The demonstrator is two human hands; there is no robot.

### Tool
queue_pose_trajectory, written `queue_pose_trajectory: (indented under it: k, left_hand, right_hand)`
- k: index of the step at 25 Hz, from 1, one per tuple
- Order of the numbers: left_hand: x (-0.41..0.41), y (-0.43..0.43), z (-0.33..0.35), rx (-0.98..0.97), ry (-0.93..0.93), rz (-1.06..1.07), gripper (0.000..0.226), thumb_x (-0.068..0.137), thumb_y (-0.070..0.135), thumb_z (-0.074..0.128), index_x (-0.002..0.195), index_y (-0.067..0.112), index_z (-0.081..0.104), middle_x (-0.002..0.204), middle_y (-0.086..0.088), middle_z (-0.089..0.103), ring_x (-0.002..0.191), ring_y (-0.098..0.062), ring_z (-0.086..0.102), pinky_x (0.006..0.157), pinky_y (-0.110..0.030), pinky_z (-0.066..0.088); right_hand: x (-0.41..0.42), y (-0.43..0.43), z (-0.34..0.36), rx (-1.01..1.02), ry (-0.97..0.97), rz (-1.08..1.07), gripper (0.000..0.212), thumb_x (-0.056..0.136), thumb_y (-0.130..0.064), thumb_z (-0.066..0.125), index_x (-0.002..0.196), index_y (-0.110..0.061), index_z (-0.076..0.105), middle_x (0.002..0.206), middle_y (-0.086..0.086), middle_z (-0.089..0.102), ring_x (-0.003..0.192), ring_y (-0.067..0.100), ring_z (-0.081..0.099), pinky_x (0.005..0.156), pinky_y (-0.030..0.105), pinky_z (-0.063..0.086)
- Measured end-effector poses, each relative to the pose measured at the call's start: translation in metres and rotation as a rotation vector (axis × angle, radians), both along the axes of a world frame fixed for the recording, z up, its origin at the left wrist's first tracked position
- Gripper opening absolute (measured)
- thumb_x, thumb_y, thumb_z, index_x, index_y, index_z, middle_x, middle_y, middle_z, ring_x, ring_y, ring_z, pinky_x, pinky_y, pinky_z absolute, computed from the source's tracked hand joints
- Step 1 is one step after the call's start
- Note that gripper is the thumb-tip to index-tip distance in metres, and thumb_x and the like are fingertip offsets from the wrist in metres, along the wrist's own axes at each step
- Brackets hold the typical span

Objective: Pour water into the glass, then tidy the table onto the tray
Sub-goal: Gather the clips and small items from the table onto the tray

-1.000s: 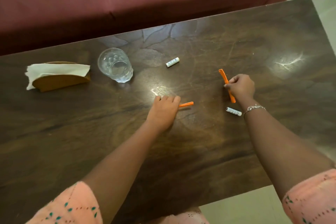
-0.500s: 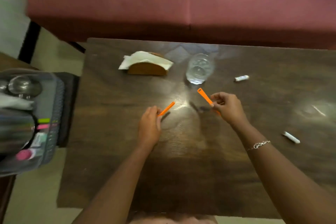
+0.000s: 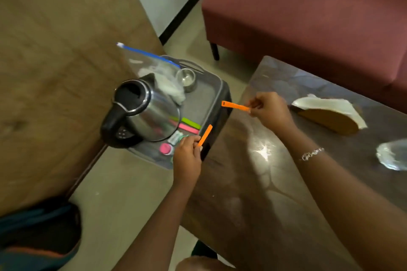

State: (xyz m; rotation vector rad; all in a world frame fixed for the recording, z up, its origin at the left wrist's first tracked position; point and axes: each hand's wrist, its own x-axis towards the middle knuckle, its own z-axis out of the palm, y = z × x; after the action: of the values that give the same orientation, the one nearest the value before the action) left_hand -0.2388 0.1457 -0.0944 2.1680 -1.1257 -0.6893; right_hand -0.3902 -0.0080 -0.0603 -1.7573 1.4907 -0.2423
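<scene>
Orange plastic, thin and stiff, is in both my hands above the dark table [image 3: 253, 182]. Nearest, my left hand [image 3: 187, 156] pinches the near orange strip [image 3: 204, 138] by its lower end between thumb and fingertips, and the rest slants up over the tray's near right corner. Off to my right at the table's edge, the glass [image 3: 392, 156] is only a blur. I judge it fragile and slippery, best gripped round its wall. Farther on, my right hand [image 3: 271, 110] pinches the far orange strip [image 3: 235, 105] by one end, its free end reaching left toward the grey tray [image 3: 207, 97]. Both strips seem feather-light, rigid and smooth, so an end pinch is enough, and they should lie flat. They would fit beside the green strip [image 3: 191, 123] and pink strip [image 3: 189, 128] on the tray floor, right of the steel kettle [image 3: 152, 114].
</scene>
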Motion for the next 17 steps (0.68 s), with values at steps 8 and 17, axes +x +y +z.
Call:
queue_pose_trajectory:
  k: [8,17]
  left_hand:
    - [0.062,0.013,-0.012,0.063,0.115,0.121,0.021,0.081,-0.009,0.055,0.097,0.003,0.058,0.092,-0.013,0.062,0.084,-0.028,0.057,0.077,-0.038,0.047]
    - [0.077,0.006,-0.029,0.042,0.097,0.034,0.011,0.081,-0.008,0.056,0.086,0.002,0.057,0.089,-0.007,0.059,0.076,-0.011,0.049,0.067,-0.005,0.036]
  right_hand:
    - [0.147,-0.063,-0.052,-0.088,0.299,0.387,0.025,0.076,0.004,0.057,0.082,-0.017,0.07,0.095,0.009,0.07,0.093,0.028,0.062,0.079,0.036,0.052]
    - [0.19,-0.081,-0.115,0.0,0.329,0.467,0.023,0.071,0.007,0.064,0.091,-0.005,0.07,0.102,0.016,0.07,0.098,0.032,0.062,0.079,0.034,0.048]
